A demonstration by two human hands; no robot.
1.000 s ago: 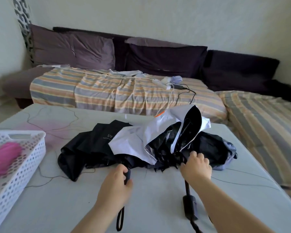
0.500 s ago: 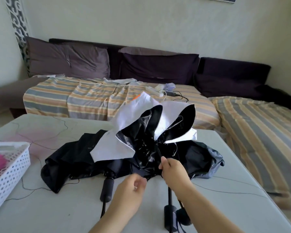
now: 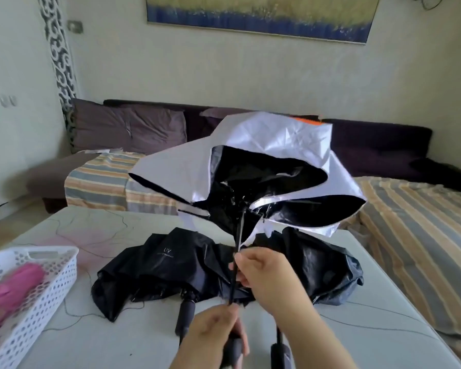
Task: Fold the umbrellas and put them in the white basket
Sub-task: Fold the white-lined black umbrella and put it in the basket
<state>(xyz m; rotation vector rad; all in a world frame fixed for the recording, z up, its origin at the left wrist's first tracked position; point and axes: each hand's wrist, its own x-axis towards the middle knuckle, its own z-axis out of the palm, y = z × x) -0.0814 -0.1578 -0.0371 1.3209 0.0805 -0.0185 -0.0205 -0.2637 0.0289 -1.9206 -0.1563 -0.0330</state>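
Note:
A white umbrella with a black lining (image 3: 266, 155) is raised above the table, half collapsed, its thin shaft pointing down toward me. My right hand (image 3: 266, 278) grips the shaft just below the canopy. My left hand (image 3: 213, 334) holds the dark handle at the shaft's lower end. A black umbrella marked UV (image 3: 165, 270) lies crumpled on the table beneath, its handle toward me. Another dark umbrella (image 3: 330, 270) lies to its right. The white basket (image 3: 51, 283) stands at the left edge with a pink umbrella (image 3: 11, 291) inside.
The pale table (image 3: 104, 230) carries thin dark crack lines. Behind it runs a dark sofa (image 3: 378, 145) with purple cushions and striped covers (image 3: 421, 225). A second dark handle (image 3: 280, 352) lies near the table's front edge.
The white umbrella has been lifted off the pile into the air. My left hand moved from the table to its handle, and my right hand slid onto the shaft. My view tilted upward.

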